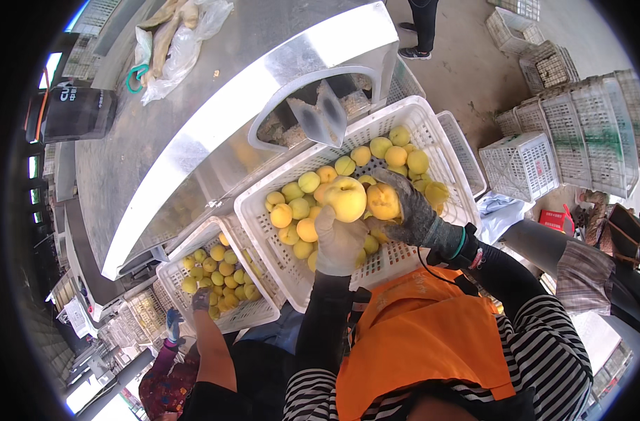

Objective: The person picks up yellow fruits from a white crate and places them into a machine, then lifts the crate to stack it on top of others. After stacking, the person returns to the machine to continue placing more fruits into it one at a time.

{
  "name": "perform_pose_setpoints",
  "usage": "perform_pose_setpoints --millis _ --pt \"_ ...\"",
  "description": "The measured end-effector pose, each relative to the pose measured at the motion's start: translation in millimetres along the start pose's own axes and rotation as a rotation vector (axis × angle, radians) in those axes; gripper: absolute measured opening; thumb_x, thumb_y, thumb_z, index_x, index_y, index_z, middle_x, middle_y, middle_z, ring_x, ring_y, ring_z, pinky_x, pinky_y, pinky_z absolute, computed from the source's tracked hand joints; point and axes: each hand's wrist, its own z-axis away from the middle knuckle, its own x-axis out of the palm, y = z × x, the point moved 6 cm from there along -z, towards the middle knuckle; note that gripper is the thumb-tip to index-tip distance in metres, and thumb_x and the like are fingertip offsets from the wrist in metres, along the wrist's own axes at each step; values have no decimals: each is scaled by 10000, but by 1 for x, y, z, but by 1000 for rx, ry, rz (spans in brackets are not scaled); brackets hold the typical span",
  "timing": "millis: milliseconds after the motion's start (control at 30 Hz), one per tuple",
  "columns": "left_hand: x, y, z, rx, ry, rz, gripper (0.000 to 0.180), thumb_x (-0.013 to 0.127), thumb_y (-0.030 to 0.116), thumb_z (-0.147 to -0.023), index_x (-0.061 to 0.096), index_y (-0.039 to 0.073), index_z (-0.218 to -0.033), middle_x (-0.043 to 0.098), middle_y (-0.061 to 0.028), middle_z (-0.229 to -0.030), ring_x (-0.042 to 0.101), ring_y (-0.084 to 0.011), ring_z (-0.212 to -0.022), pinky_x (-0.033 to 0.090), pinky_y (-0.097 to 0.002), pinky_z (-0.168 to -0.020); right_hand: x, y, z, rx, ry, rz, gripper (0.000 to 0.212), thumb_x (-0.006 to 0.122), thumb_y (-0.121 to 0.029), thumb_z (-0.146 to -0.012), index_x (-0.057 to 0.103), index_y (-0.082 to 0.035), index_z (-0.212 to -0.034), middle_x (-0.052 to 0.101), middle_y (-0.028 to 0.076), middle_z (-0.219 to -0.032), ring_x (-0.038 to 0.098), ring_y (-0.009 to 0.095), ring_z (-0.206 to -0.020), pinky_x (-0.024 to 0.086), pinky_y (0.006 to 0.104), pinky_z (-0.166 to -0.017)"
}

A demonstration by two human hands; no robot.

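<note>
My left hand (pixel 339 245), in a pale glove, grips a large yellow peach (pixel 346 198) above a white plastic crate (pixel 290 277). Just beside it, my right hand (pixel 421 217), in a dark grey glove, is closed round a second yellow peach (pixel 384 201) with an orange tinge. The two held peaches are side by side, nearly touching. Below both hands, several yellow and greenish peaches (pixel 299 208) lie in the crate, and part of its slotted floor shows. My hands cover some of the fruit.
A metal table (pixel 257 70) with a cutout edge and chute (pixel 320 116) stands beyond the crate. At left, a co-worker's gloved hand (pixel 202 299) reaches into another crate of peaches (pixel 167 277). Stacked crates (pixel 579 133) stand at right. A plastic bag (pixel 186 52) lies on the table.
</note>
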Motion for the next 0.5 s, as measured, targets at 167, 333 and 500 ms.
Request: perform_pose_setpoints --millis 167,333,500 --pt "14 15 7 -11 1 41 682 584 513 -766 409 81 -1264 479 -101 -1207 462 -259 -1133 380 -415 -985 -3 -42 -3 -310 361 388 862 831 -229 -624 352 -8 -1305 446 185 -1242 454 350 -1149 370 421 -984" --pt "-2 40 8 43 -147 249 586 544 395 -855 404 40 -1299 499 -116 -1222 494 -230 -1113 379 -370 -1000 0 -52 -19 -160 474 280 796 826 -238 -627 405 7 -1256 510 175 -1141 530 340 -1031 459 403 -866" --pt "-36 41 0 -159 -215 890 526 523 311 -866 424 31 -1300 530 -112 -1202 533 -211 -1065 423 -361 -941 13 -21 -75 -199 532 468 826 794 -274 -629 375 -20 -1294 450 194 -1245 451 405 -1153 350 460 -1015"
